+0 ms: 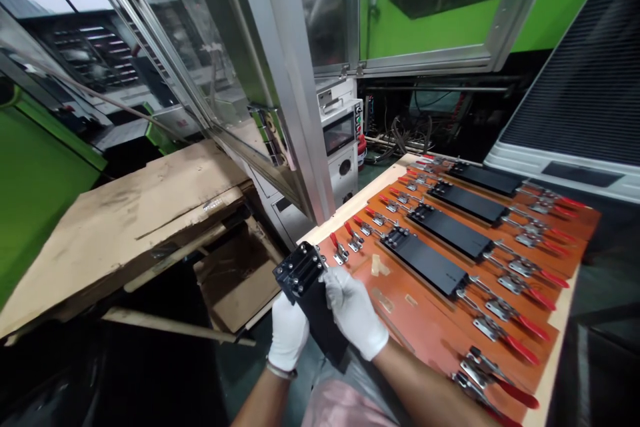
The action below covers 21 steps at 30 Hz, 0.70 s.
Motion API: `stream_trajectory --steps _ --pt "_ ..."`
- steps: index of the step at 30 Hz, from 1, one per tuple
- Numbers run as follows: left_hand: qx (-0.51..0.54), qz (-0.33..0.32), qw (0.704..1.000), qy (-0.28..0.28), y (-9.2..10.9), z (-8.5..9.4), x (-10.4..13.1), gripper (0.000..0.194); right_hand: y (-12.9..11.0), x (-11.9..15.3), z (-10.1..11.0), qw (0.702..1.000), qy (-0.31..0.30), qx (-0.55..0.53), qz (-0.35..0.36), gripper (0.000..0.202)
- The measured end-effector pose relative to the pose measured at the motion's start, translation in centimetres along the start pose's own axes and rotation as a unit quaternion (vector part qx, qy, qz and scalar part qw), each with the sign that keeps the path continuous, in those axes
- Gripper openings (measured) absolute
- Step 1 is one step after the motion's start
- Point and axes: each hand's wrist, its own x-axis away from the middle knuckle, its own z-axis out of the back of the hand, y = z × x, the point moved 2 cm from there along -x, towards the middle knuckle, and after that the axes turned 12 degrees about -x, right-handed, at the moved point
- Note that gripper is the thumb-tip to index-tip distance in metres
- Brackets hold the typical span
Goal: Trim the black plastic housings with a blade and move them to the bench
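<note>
While white-gloved left hand (289, 333) clamps matte oblong panel (320, 313), right hand (356, 312), fingers (336, 282) together, touches its edge.

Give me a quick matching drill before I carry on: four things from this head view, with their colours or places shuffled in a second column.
Things:
1. Nearest black part
2. Clamp handles
3. Cardboard sheet
4. Clamp board

Colours or places:
A. Red
B. Orange, under the clamps
C. In the left hand, with the right hand at its edge
D. Brown, left of both hands

Pairs: 1-C, 2-A, 3-D, 4-B
</note>
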Motion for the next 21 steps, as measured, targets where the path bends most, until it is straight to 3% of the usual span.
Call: stream_trajectory --steps 5,9,13,17,21 --pt "-0.019 0.030 0.999 0.015 -0.2 -0.1 0.0 0.022 -0.8 0.6 -0.3 0.998 -0.059 -0.011 -0.022 0.028" --pt "-0.021 0.026 0.999 0.006 -0.1 -0.1 0.0 0.022 -0.8 0.8 -0.1 0.999 -0.022 -0.002 -0.024 0.028" --pt "-0.055 0.024 0.998 0.010 -0.2 0.0 -0.1 0.025 -1.2 1.0 -0.2 0.998 -0.045 0.013 -0.047 0.027" --pt "-0.059 0.005 0.998 0.017 -0.6 -0.3 -0.4 0.023 -1.6 1.3 -0.9 0.998 -0.030 0.025 -0.054 0.033" --pt "-0.034 -0.025 0.999 0.022 -0.7 -0.7 -0.8 0.028 -2.2 2.2 -2.4 0.991 -0.105 0.076 -0.041 0.024"
